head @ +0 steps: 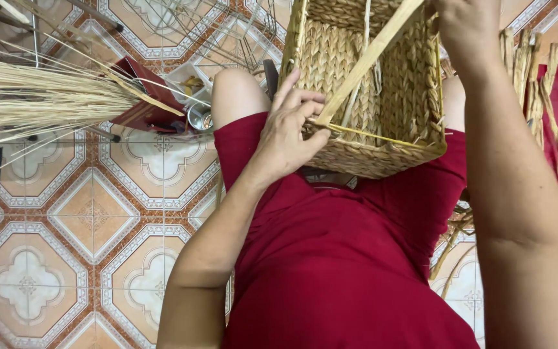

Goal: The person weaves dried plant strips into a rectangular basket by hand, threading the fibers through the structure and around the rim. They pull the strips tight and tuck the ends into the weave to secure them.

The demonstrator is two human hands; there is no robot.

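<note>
While the woven seagrass basket (pixel 382 97) rested on the red-clad lap at twelve o'clock, light and stiff-walled by its look, the left hand (pixel 292 132) pinched a flat, pliant straw strip (pixel 366 61) at its rim, and the right hand (pixel 466 26), fingers unseen, steadied its far edge.

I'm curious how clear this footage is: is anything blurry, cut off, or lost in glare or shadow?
Head view: light is soft and even, with no harsh glare on the tiled floor; the woven basket and left hand are sharp, weave clearly readable; the right hand is cut off by the top edge; the straw bundle at left looks slightly soft; the near forearms look large, being close to the lens.
</note>
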